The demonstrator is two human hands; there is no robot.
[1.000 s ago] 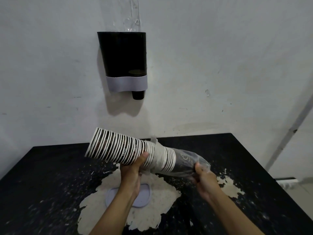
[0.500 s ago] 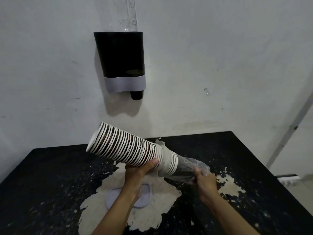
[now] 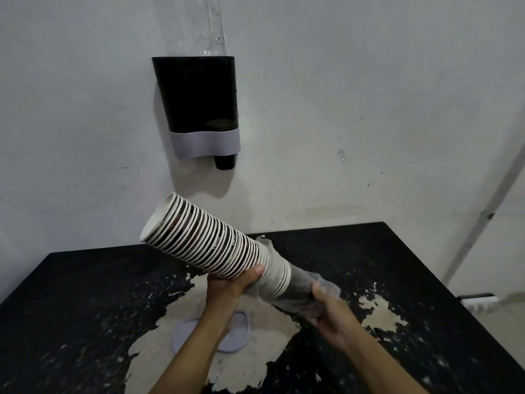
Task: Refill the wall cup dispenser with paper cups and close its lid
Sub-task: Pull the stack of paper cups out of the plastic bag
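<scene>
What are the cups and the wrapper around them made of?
The cups look like matte paper: rolled white rims, printed dark sides. The wrapper looks like thin clear plastic film: see-through, crinkled and a little shiny, bunched where the right hand grips it. The left hand holds the stack.

Black-and-white striped cup stack (image 3: 210, 240); black dispenser (image 3: 199, 103), grey band.

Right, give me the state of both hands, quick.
Left hand: closed, gripping the cup stack.
Right hand: closed, gripping the plastic sleeve at the stack's bottom end.
</scene>
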